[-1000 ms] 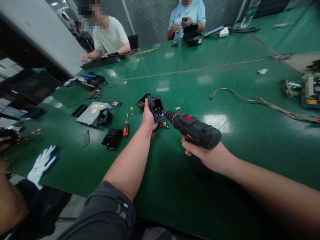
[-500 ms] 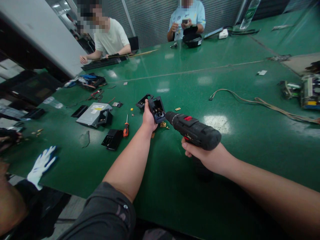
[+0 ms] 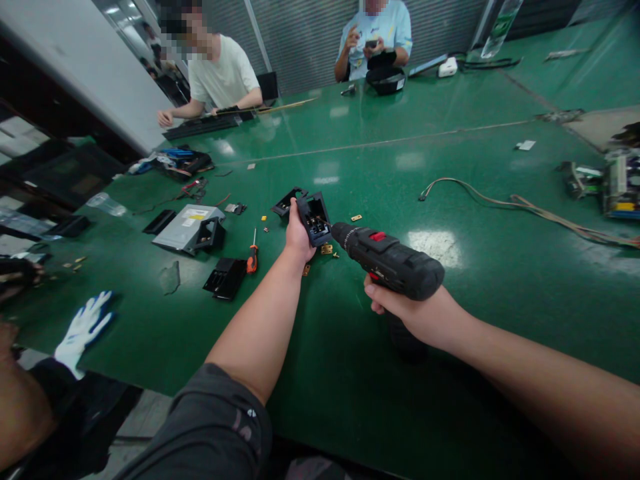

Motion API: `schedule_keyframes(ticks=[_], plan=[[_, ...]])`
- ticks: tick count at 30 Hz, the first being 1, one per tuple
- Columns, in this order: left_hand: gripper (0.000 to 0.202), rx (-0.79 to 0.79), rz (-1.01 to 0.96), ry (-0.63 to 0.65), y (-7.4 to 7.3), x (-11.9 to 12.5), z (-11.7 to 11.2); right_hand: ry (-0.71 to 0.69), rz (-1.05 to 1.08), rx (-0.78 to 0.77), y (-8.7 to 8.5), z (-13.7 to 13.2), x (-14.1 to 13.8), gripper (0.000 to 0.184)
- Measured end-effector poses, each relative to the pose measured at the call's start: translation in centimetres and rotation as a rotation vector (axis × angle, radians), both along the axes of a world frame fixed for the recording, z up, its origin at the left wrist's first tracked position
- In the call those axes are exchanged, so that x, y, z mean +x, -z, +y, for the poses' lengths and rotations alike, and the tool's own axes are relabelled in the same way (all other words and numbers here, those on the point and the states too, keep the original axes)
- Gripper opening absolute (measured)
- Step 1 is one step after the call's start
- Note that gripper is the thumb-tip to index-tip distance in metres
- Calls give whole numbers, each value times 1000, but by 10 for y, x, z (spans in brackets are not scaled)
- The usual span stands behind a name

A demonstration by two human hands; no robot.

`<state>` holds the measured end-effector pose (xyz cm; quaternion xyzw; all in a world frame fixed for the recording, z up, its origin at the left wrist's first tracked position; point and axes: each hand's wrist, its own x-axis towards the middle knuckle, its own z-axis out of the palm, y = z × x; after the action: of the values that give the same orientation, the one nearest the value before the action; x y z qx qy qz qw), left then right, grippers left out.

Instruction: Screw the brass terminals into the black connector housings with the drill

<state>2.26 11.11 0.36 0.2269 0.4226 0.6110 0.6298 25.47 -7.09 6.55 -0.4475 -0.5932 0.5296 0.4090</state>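
My left hand (image 3: pixel 299 239) is closed around a black plastic housing (image 3: pixel 316 217), its open side facing the drill. Small metal parts show inside it. My right hand (image 3: pixel 400 308) grips a black cordless drill (image 3: pixel 393 260) with red accents, fingers wrapped round the handle. The drill's chuck points left at the housing's right edge; whether the bit touches anything inside I cannot make out. Just behind the left hand lies another black plastic piece (image 3: pixel 287 202). Small brass-coloured plates (image 3: pixel 327 249) rest on the table below the housing, and one more brass plate (image 3: pixel 356 218) lies beyond the chuck.
On the left are an orange-handled screwdriver (image 3: pixel 253 257), a black case (image 3: pixel 225 278), a silver metal drive box (image 3: pixel 186 228) and a white glove (image 3: pixel 86 330). A thin cable (image 3: pixel 480 193) runs right across the green table (image 3: pixel 350 387). Two people sit at the far side.
My hands, the housing and the drill stay almost in place. Across the table, the person in light blue has raised a hand a little.
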Motion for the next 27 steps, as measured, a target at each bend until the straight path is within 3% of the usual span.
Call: schedule_keyframes(ticks=[6,19,27], plan=[[76,-27,8,-31,-4,3,-1,5,-35,-7,0,-1,1,31],[77,-1,-7,-14,0,0,1,-23,-8,-20,-2,0,-1,32],[74,-1,6,-16,1,0,1,-13,-3,-29,0,-1,0,39]])
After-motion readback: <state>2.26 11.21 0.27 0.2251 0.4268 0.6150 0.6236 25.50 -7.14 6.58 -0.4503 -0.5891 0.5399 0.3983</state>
